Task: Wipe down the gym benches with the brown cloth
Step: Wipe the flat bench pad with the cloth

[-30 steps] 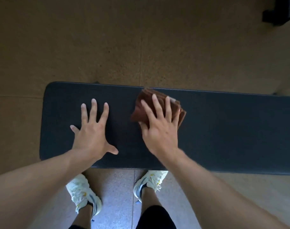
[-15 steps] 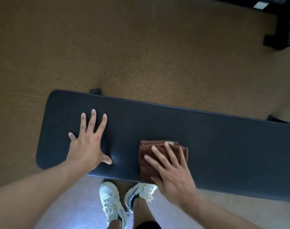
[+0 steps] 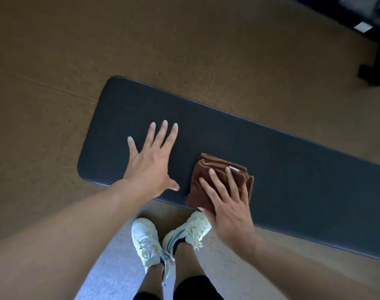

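A long dark padded gym bench (image 3: 293,169) runs from the middle left down to the right edge of the view. A folded brown cloth (image 3: 210,169) lies on its near edge, hanging slightly over it. My right hand (image 3: 228,204) presses flat on the cloth with straight, spread fingers. My left hand (image 3: 152,163) rests flat on the bench pad to the left of the cloth, fingers spread, holding nothing.
My two white sneakers (image 3: 169,241) stand on the floor just in front of the bench. Brown speckled floor (image 3: 184,44) surrounds the bench. Dark gym equipment (image 3: 375,40) stands at the upper right corner.
My right hand dragged the cloth from the bench's far edge to its near edge, where it now stays. My left hand kept its place on the pad. The view tilted.
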`<state>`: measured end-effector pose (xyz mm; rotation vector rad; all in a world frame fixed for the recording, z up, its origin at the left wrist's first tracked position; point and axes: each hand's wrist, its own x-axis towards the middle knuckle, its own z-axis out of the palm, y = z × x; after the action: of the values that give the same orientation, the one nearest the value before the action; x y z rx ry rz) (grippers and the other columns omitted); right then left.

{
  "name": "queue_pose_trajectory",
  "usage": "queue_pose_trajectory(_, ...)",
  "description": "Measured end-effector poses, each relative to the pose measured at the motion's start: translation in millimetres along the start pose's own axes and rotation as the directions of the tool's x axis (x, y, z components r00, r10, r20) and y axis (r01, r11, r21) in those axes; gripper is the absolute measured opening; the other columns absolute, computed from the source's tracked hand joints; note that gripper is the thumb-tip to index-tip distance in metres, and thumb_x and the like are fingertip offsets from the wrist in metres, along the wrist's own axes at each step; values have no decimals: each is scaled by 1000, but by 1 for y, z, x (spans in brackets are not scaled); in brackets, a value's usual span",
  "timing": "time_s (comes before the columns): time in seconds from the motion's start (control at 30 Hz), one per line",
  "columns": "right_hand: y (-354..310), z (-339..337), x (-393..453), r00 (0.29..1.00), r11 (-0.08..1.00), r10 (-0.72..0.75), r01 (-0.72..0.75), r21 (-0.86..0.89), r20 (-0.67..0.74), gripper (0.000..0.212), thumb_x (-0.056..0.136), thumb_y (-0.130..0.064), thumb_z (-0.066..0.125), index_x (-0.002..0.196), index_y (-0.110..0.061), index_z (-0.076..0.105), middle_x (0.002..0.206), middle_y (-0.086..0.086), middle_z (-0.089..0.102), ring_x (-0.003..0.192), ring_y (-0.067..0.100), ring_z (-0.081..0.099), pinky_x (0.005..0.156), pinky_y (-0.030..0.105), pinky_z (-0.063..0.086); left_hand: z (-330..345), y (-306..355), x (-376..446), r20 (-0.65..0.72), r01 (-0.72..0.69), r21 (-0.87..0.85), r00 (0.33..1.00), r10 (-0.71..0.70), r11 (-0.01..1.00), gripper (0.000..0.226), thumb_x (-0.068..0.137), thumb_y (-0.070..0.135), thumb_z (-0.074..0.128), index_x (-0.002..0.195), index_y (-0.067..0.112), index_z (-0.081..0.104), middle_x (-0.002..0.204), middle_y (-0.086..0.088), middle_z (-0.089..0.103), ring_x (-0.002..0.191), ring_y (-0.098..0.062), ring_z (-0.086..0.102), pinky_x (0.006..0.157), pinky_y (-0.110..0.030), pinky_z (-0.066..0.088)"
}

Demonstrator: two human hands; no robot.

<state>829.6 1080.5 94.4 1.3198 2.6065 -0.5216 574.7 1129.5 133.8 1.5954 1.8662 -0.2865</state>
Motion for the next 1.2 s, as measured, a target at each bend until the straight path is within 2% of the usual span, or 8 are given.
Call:
queue_pose_trajectory(0.1,23,-24,53,994,991,-110,111,-81,18,64,101,-58,41,160,-35,35,170,-4,31,160,33,18,121,66,26,19,-26,-41,-213,-74,-242,977,22,967,141,69,56,83,156,28,-23,169,7,-16,154,-16,-19,126,-53,1)
queue_pose_trajectory(0.3,-47,-55,208,949,931,313,-297,213,-44,60,106,-62,34,162,-45,24,175,-12,13,162,24,0,127,60,2,71,-85,-124,-296,52,-441,934,-200,896,98,91,49,57,161,20,-5,170,7,-5,155,-9,-10,127,-48,6)
queue_pose_trajectory(0.43,-113,-20,154,991,995,-35,46,91,-128,56,102,-51,53,156,-37,45,169,-7,34,160,30,18,125,63,17,81,-100,-140,-241,142,-524,921,-306,840,91,92,54,44,161,23,-6,169,11,-9,153,-3,-14,128,-44,4)
queue_pose_trajectory(0.57,-97,8,42,971,971,-237,238,-17,42,62,102,-46,56,160,-40,35,171,-11,28,162,26,11,127,59,20,70,-90,-138,-237,105,-532,934,-267,840,87,98,46,52,161,25,-5,168,13,-11,152,0,-16,127,-40,6)
queue_pose_trajectory(0.73,-68,-12,25,992,997,79,-80,7,103,60,106,-58,33,163,-39,28,172,-11,20,163,26,7,126,62,24,50,-80,-131,-282,23,-599,930,-238,800,82,98,49,48,161,26,2,168,16,-6,152,2,-13,127,-39,10)
queue_pose_trajectory(0.93,-91,-55,185,928,895,356,-373,245,113,62,106,-64,30,163,-50,9,176,-10,-9,159,28,-22,125,66,-6,42,-92,-135,-314,2,-609,918,-243,793,79,95,57,37,161,29,4,167,21,-8,152,4,-11,124,-32,8)
queue_pose_trajectory(1.03,-112,-44,197,965,937,253,-261,231,61,56,108,-59,33,161,-52,17,176,-8,-4,160,30,-18,125,65,-8,47,-99,-127,-314,5,-561,924,-218,828,75,99,48,42,161,27,7,167,19,-6,153,1,-8,122,-30,8)
queue_pose_trajectory(1.2,-86,5,59,998,998,-48,50,40,-52,56,103,-46,49,158,-40,39,173,-5,24,163,32,5,128,61,10,53,-73,-108,-313,10,-498,931,-190,867,70,101,27,52,161,22,16,169,13,1,154,-2,-5,126,-39,12)
